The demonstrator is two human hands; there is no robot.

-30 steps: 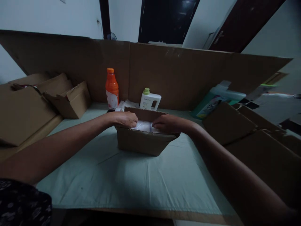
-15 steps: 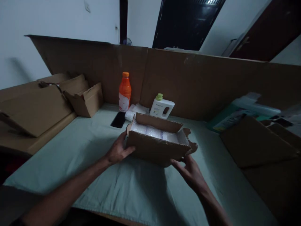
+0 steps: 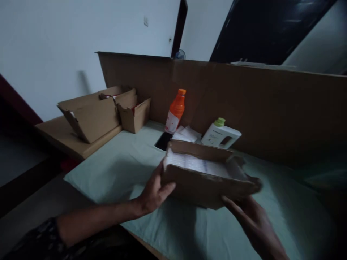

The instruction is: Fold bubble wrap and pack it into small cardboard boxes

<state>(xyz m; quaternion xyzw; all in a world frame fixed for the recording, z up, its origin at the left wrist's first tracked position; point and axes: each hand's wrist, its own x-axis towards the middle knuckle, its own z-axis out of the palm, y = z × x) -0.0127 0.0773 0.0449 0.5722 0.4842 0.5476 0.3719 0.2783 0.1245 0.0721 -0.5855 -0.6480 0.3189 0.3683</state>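
Observation:
An open cardboard box [image 3: 200, 187] is held between my two hands over the cloth-covered table. White bubble-wrapped packages [image 3: 195, 164] lie side by side inside it. My left hand [image 3: 154, 189] grips the box's left end, thumb across the front and fingers behind the side. At the lower right corner, my right hand [image 3: 249, 216] holds the box, its thumb on the front and its other fingers partly hidden underneath. Just behind the box lie a black phone [image 3: 163, 141] and some folded bubble wrap [image 3: 187, 134].
An orange bottle [image 3: 175, 111] and a white jug with a green cap [image 3: 221, 134] stand by the upright cardboard panel [image 3: 260, 104]. Cardboard boxes [image 3: 94, 117] occupy the left side. Pale green cloth [image 3: 114, 159] covers the table. The far right is dark and blurred.
The camera view has swung left, so the background sits further right. Both hands still hold the box, which appears lower and nearer, its right end tilted down more.

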